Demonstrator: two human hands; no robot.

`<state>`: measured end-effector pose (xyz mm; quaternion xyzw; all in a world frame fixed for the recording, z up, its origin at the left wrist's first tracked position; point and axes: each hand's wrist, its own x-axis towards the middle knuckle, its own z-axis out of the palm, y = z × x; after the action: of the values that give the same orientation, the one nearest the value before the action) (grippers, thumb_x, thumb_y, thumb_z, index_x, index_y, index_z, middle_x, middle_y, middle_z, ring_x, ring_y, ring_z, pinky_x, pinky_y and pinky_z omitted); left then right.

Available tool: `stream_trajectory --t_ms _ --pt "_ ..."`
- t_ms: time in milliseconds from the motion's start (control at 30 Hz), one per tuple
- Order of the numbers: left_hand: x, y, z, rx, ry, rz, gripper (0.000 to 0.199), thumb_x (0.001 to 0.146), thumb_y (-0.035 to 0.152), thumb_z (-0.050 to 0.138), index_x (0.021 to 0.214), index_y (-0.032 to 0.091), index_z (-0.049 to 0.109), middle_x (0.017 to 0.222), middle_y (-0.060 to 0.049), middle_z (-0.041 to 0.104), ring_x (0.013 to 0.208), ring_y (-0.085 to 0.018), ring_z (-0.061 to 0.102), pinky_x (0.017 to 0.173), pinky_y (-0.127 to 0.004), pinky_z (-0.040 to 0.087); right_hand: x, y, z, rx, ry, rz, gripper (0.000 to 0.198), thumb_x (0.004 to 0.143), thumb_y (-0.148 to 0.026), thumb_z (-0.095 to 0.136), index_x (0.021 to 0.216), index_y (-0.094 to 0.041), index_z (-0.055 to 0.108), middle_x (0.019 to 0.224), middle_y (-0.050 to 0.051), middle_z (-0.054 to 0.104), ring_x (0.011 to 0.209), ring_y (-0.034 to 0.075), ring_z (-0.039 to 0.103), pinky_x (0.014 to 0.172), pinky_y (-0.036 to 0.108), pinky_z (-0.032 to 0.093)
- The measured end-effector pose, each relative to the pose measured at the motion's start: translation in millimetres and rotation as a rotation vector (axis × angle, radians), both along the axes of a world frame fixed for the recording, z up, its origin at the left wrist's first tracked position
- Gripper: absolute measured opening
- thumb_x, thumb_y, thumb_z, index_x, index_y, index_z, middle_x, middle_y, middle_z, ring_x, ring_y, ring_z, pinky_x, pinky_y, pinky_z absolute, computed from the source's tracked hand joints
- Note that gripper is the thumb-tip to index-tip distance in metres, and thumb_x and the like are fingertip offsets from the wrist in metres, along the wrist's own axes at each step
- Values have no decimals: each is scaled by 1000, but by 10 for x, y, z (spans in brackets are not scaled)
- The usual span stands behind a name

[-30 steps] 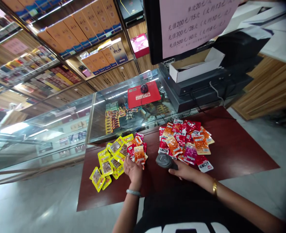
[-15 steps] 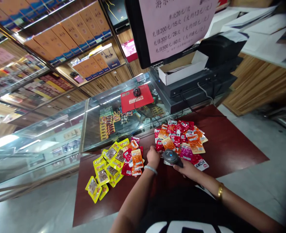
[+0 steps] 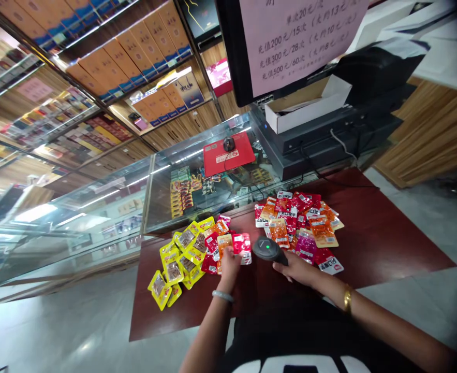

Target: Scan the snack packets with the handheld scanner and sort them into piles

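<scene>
My left hand (image 3: 230, 263) pinches a red snack packet (image 3: 242, 245) with a white lower edge, held just right of a small pile of red and orange packets (image 3: 214, 243). My right hand (image 3: 295, 267) is closed around the handle of a dark grey barcode scanner (image 3: 267, 249), which shows a green light on top. The scanner's head points left toward the red packet. Beyond the scanner lies a larger heap of red, orange and purple snack packets (image 3: 278, 233). Left of the small pile, yellow snack packets (image 3: 174, 270) are heaped.
The packets lie on a dark red board (image 3: 391, 233). Behind it stands a glass display counter (image 3: 162, 171) with a red mouse pad (image 3: 212, 165) and a black mouse (image 3: 229, 144). A monitor bearing a pink price sheet (image 3: 298, 41) and a white open box (image 3: 309, 111) stand back right.
My left hand has moved left, away from the larger heap, and a red packet now shows in it. The scanner's light has turned from blue to green. The camera view has shifted slightly.
</scene>
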<state>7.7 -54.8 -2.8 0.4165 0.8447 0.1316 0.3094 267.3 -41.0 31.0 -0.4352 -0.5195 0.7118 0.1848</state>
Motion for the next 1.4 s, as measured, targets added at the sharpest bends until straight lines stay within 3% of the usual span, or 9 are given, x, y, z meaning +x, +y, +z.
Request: stream_trajectory --t_ms 100,200,367,500,600,833,1133,1300,1400 --pt "-330 -116 91 22 170 132 38 83 39 64 111 17 53 105 -12 68 97 -26 66 82 -36 50 86 -44 -33 -20 2 6 64 76 -71 64 115 -20 55 57 -8 50 39 9 42 41 23 35" --pt "-335 -77 169 181 469 68 56 80 41 67 127 17 48 130 -16 58 126 -32 51 101 -45 41 228 -100 -106 -43 -42 -32 61 79 -69 63 114 -20 55 55 -9 47 39 9 41 42 23 35" --pt "577 350 65 136 206 -337 37 84 52 62 104 20 63 107 -9 67 108 -26 59 97 -37 42 467 -169 -188 -60 -108 -155 64 77 -73 61 112 -19 55 51 -9 47 38 11 45 42 24 36" --pt "1265 655 -85 -29 171 -406 37 83 49 62 100 16 66 107 -14 68 106 -28 60 90 -37 43 556 -174 -126 -111 -116 -258 67 72 -73 65 109 -18 56 49 -10 46 37 11 45 42 24 36" --pt "1369 702 -128 -73 160 -408 30 82 41 65 101 18 65 109 -14 69 107 -28 61 86 -35 43 575 -161 -70 -123 -124 -280 69 70 -71 68 111 -17 56 47 -10 47 37 11 45 42 24 36" --pt "982 440 -151 -9 -248 -266 18 81 27 66 97 20 63 92 -2 72 81 -15 65 70 -23 43 462 -54 -41 -54 -137 -193 65 75 -70 64 112 -17 57 49 -9 49 38 11 45 43 24 36" --pt "374 96 48 -26 -175 -110 20 81 37 66 87 18 61 83 -1 68 77 -16 63 69 -24 43 63 86 -19 -3 -31 2 66 79 -74 58 115 -19 55 55 -7 50 40 11 44 43 24 35" --pt "-245 -86 193 76 325 71 47 78 43 69 118 20 58 117 -12 65 113 -30 58 92 -39 44 46 20 -55 -28 -40 68 65 79 -70 63 119 -20 55 64 -5 56 40 8 42 42 23 35" --pt "-165 153 183 210 464 -11 59 81 44 65 132 20 49 137 -15 53 131 -31 44 107 -44 33 113 18 -84 -33 -70 17 64 80 -70 61 119 -20 55 70 -2 60 40 8 42 42 23 37"
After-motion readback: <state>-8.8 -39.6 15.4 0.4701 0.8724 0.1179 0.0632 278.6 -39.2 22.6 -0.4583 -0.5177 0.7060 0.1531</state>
